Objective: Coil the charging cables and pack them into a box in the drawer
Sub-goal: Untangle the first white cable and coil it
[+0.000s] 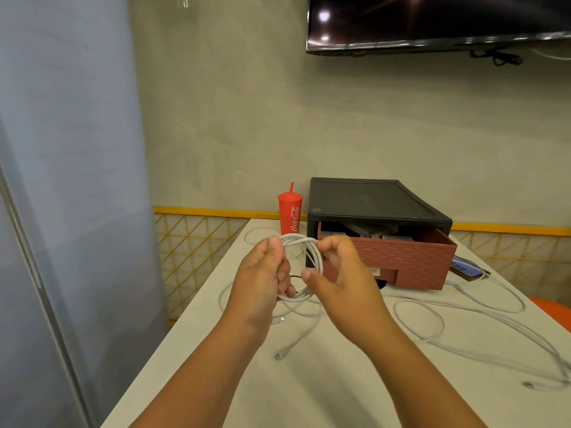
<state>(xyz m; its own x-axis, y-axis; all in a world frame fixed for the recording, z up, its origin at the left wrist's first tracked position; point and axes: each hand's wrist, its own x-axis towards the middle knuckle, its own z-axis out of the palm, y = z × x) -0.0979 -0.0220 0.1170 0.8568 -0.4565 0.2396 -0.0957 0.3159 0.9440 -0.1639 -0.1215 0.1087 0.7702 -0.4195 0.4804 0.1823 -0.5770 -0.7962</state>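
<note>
**Soft white coil held in both hands**

The left hand (262, 273) curls round the coil's (316, 256) left side, bunching the strands. The coil is held above the table (309, 381), in front of the open drawer (401, 257). The right hand (343, 282) pinches its upper right. The cable looks light, limp and springy, so it is best gripped across all the loops. Loose cables (448, 307) lie to the right.

White table (309, 396): red cup (290, 216) beside black drawer unit (370, 202), phone (466, 268) right, loose white cables (290, 345) strewn.
</note>
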